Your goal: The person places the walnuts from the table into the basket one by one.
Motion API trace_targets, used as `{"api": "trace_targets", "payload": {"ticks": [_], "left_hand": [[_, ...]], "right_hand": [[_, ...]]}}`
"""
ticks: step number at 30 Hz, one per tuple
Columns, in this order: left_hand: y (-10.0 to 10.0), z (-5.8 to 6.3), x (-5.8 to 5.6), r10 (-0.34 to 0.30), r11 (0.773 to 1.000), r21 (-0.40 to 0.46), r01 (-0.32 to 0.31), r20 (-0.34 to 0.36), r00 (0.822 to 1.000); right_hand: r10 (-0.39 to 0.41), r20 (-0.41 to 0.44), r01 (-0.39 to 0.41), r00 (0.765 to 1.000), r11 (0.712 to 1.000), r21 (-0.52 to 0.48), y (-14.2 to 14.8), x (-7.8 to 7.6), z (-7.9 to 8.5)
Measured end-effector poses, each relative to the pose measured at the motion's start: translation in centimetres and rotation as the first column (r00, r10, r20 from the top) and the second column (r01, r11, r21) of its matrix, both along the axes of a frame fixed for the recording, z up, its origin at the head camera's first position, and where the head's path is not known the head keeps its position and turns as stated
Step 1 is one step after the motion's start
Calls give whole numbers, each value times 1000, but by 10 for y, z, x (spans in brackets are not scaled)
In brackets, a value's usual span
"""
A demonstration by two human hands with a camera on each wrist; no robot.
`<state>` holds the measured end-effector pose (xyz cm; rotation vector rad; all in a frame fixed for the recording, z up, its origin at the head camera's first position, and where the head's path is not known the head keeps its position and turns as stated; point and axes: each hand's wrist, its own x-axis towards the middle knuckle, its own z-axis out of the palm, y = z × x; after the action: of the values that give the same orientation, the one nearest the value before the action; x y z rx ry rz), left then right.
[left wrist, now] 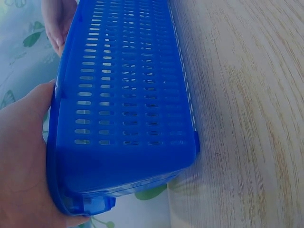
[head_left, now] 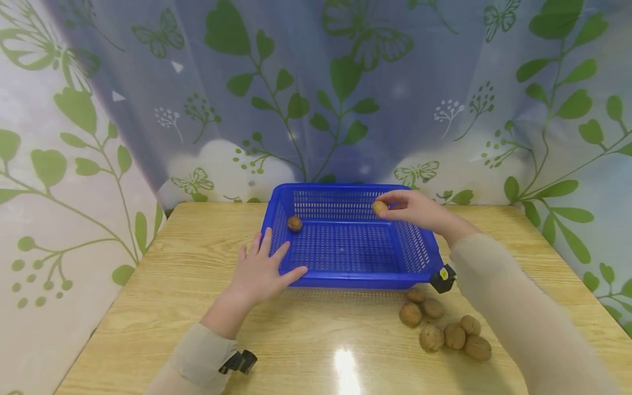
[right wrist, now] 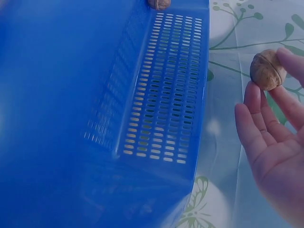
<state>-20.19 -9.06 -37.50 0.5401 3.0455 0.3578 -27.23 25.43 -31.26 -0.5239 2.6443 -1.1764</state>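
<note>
A blue plastic basket [head_left: 340, 281] with slotted walls stands on the table, one walnut [head_left: 294, 223] lying in its left part. My right hand [head_left: 419, 211] pinches another walnut [right wrist: 267, 70] between thumb and fingertips, above the basket's back right; in the right wrist view it shows higher than the rim. My left hand [head_left: 259, 271] lies at the basket's near left corner with fingers spread, and touches the rim [left wrist: 53, 128] in the left wrist view. Most of its fingers are out of sight in that view.
Several walnuts [head_left: 455, 335] lie on the wooden table [head_left: 197, 263] in front of the basket's right end, close to my right forearm. A patterned curtain [head_left: 316, 109] hangs right behind the basket. Black wrist cameras [head_left: 238, 362] are worn on both wrists.
</note>
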Motion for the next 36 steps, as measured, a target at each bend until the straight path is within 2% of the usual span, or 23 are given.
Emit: {"api": "trace_targets", "payload": {"ticks": [5, 14, 21, 31, 36], "left_hand": [[1, 0, -3, 5, 1000, 1, -5, -9, 1000], [2, -4, -6, 3, 1000, 7, -3, -26, 1000], [3, -3, -4, 0, 1000, -5, -1, -28, 1000], [2, -6, -3, -6, 1000, 18, 7, -52, 999], [-1, -7, -3, 3, 1000, 10, -2, -53, 999]], "right_hand": [[8, -6, -8, 1000, 1000, -18, -9, -11, 3], [25, -8, -24, 1000, 999, 25, -28, -37, 1], [30, -5, -29, 1000, 999, 35, -41, -60, -15], [30, 53, -34, 998, 997, 73, -69, -71, -40], [56, 157, -60, 986, 998, 25, -86, -79, -51]]}}
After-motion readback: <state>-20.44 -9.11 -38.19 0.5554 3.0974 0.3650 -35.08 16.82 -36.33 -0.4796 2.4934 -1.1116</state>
